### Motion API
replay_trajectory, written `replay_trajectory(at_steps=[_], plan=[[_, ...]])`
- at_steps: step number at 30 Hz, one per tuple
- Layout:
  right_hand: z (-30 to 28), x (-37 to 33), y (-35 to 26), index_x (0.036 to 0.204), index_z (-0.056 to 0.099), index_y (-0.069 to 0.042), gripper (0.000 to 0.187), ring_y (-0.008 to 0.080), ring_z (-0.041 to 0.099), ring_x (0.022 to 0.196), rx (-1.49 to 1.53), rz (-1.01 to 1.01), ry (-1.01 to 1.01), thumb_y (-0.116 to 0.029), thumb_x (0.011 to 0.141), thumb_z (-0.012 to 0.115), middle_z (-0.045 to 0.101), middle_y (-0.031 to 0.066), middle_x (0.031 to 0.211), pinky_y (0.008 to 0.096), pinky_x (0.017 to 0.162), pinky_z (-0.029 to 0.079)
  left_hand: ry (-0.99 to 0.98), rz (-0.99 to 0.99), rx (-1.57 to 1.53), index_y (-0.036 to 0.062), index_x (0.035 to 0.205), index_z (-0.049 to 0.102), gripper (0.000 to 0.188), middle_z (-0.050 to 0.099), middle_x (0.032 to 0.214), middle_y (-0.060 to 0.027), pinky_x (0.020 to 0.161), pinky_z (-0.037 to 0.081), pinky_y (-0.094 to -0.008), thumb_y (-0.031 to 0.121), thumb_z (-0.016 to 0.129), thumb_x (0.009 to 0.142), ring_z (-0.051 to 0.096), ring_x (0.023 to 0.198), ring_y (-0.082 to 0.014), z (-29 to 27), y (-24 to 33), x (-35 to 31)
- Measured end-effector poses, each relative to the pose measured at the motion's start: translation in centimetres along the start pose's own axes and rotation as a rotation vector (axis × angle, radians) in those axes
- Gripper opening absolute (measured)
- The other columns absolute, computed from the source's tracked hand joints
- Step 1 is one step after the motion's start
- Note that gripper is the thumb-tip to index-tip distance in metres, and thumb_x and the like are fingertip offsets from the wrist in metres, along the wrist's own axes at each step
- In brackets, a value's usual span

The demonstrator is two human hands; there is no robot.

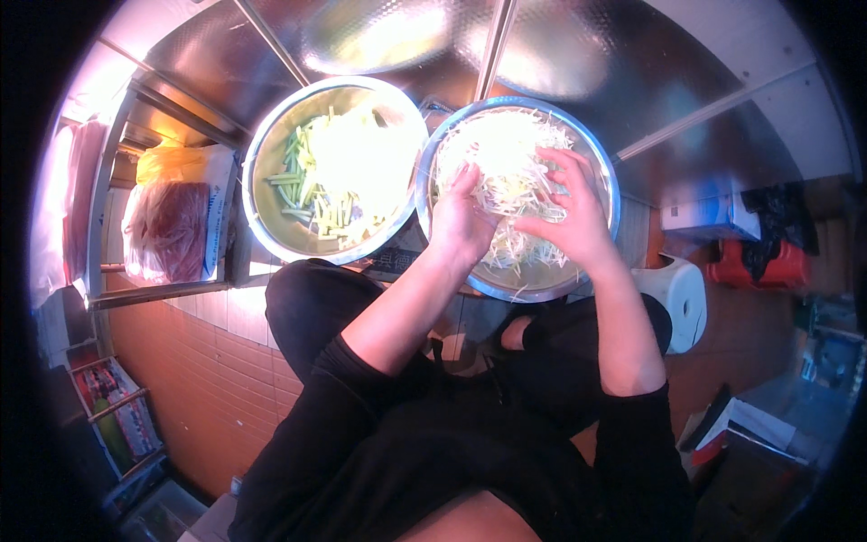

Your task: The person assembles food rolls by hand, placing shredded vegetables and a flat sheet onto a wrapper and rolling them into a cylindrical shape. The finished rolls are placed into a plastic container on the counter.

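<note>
A round metal bowl [533, 294] holds a heap of thin, pale strands that look like bean sprouts [515, 194]. My left hand [461, 217] is at the heap's left side, fingers extended and palm turned inward. From the right, my right hand [578, 212] reaches over the sprouts, its fingers curved and spread apart. Both hands touch the sprouts or lie just above them; neither is seen gripping a bunch. Just left stands a second metal bowl [257, 194] with cut green stems [312, 185], partly washed out by glare.
A metal shelf at left carries a bagged bundle [167, 226] and a yellow bag [172, 164]. On the right are a white stool [682, 303], a blue-and-white box [709, 212] and a red container [777, 265]. Shiny metal panels [388, 41] rise behind the bowls.
</note>
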State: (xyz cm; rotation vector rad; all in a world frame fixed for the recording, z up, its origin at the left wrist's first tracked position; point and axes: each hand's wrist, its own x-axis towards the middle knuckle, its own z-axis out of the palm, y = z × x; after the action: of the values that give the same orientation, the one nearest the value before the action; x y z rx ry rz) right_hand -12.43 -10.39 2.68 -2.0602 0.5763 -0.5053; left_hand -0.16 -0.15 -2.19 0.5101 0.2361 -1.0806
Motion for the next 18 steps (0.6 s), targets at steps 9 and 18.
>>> replay_trajectory(at_steps=[9,18], plan=[[1.5,0.4,0.8,0.086,0.062,0.003,0.012,0.013,0.061,0.087,0.256,-0.037,0.144,0.012,0.078,0.066,0.058,0.0055,0.095,0.0225,0.073,0.053,0.056,0.05,-0.028,0.0133,0.14,0.036,0.042,0.046,0.138,-0.0118,0.102,0.039,-0.0472,0.019,0.041,0.099,0.046,0.126,-0.0292,-0.5,0.4,0.6],[-4.4,0.1,-0.9,0.086,0.061,0.0,0.016,0.0138,0.061,0.083,0.499,-0.015,0.237,0.013,0.077,0.064,0.059,0.0073,0.097,0.0274,0.078,0.052,0.06,0.035,0.052,0.0117,0.142,0.034,0.056,0.044,0.14,-0.0142,0.101,0.041,-0.0488,0.0,0.041,0.088,0.047,0.124,-0.0301,-0.2,0.2,0.3]])
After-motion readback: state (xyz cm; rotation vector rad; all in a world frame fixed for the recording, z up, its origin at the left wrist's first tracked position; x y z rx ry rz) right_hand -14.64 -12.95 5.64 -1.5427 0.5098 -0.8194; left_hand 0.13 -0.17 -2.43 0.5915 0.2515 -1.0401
